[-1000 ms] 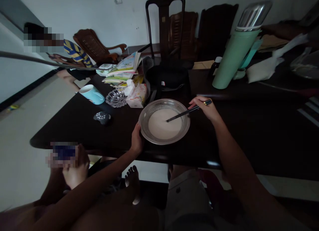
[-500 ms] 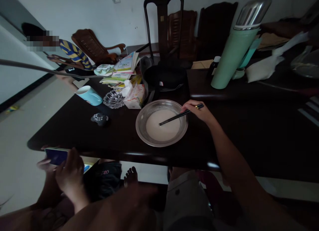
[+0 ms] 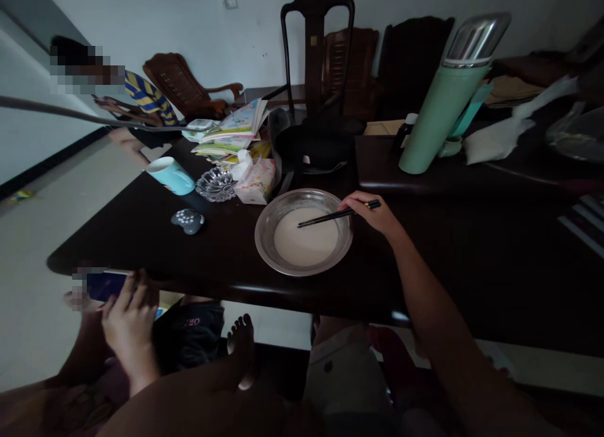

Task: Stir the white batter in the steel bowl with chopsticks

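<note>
On the table [image 3: 476,261], the bowl [image 3: 268,232] is blocked behind by a tissue box [image 3: 257,184] and black bag [image 3: 325,149]; room is left rightward. Chopsticks [image 3: 323,219] are pinched by the right hand [image 3: 370,212]; the left hand can't be seen.

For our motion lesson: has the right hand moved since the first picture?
Yes, the right hand has moved left, nearer the tissue pack and farther from the thermos.

A plain, pale blue-grey wall [image 3: 257,38] bears a small, square white plate [image 3: 230,1]; before it stand a reddish-brown wooden armchair [image 3: 170,82] and a tall, dark wooden chair [image 3: 314,60] with an open-framed back; a black baseboard [image 3: 54,162] edges the pale, glossy floor [image 3: 33,242]; dim light glints along the rounded edge of a dark, polished wooden table [image 3: 491,254].
</note>
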A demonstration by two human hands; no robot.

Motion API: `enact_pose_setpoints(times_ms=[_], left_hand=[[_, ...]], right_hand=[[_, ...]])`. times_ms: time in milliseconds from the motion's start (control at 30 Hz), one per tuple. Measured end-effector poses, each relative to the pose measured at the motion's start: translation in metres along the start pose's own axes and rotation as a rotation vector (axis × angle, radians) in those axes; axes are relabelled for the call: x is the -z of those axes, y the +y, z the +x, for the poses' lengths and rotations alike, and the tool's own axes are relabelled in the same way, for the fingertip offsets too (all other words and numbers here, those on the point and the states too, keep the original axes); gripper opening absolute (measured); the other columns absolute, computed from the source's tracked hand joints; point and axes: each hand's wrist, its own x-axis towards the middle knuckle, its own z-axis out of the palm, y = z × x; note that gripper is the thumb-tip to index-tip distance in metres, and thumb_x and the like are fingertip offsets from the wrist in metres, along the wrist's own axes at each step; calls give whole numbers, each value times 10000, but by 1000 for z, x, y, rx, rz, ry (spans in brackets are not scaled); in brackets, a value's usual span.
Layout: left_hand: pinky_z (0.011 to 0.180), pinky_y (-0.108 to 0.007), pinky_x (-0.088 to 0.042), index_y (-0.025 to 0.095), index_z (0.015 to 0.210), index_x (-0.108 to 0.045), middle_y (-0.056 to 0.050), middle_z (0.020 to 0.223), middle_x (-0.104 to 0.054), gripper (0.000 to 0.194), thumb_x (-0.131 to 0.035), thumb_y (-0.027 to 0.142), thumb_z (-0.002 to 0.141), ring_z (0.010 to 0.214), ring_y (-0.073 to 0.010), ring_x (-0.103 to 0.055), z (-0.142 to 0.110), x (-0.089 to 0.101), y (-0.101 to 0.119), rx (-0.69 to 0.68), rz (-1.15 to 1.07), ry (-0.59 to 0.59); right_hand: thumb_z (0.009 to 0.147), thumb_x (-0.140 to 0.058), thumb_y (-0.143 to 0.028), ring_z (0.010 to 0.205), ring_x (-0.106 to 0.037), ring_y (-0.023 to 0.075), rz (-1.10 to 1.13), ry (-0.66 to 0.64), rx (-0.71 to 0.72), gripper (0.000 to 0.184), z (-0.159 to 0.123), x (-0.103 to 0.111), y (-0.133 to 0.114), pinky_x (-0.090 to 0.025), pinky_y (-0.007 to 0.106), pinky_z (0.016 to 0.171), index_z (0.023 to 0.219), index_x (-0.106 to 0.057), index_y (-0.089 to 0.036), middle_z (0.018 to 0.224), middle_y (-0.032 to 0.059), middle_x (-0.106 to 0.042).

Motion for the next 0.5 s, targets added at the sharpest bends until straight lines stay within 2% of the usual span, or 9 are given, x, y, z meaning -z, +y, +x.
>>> enact_pose_setpoints(times_ms=[100, 200, 267, 367, 500], left_hand=[[1239, -424, -182, 380, 1218, -607, 171, 1362, -570, 406, -370, 526, 922, 1434, -196, -325, 0, -2, 2, -27, -24, -12], [1235, -460, -166, 387, 1220, -597, 162, 1389, -550, 398, -346, 510, 937, 1439, -205, -315, 0, -1, 2, -39, -3, -32], [1232, -472, -149, 391, 1199, -609, 164, 1379, -559, 379, -340, 479, 947, 1440, -200, -312, 0, 0, 2, -46, -12, -49], [1233, -470, -130, 393, 1175, -624, 166, 1348, -587, 360, -346, 459, 957, 1439, -185, -316, 1, 1, 2, -39, -44, -55], [1245, -447, -107, 373, 1147, -645, 183, 1321, -598, 395, -318, 476, 951, 1436, -173, -324, 1, 0, 4, -38, -58, -22]], right_hand=[[876, -565, -539, 740, -680, 193, 3, 70, -46, 363, -1, 7, 3, -496, 305, 644, 800, -719, -219, 769, 39, -747], [882, -545, -552, 631, -655, 170, 17, 45, -104, 387, -3, 12, 4, -417, 262, 514, 820, -713, -209, 699, 36, -737], [885, -545, -538, 673, -671, 173, 18, -8, -96, 371, -3, 8, 2, -421, 258, 519, 830, -719, -215, 734, 36, -747], [886, -560, -500, 805, -692, 189, 4, -49, -37, 329, -1, 0, 0, -474, 276, 606, 825, -728, -223, 842, 38, -761], [890, -562, -489, 815, -691, 198, -21, 76, -23, 322, -1, 4, 3, -476, 288, 630, 814, -717, -217, 836, 46, -755]])
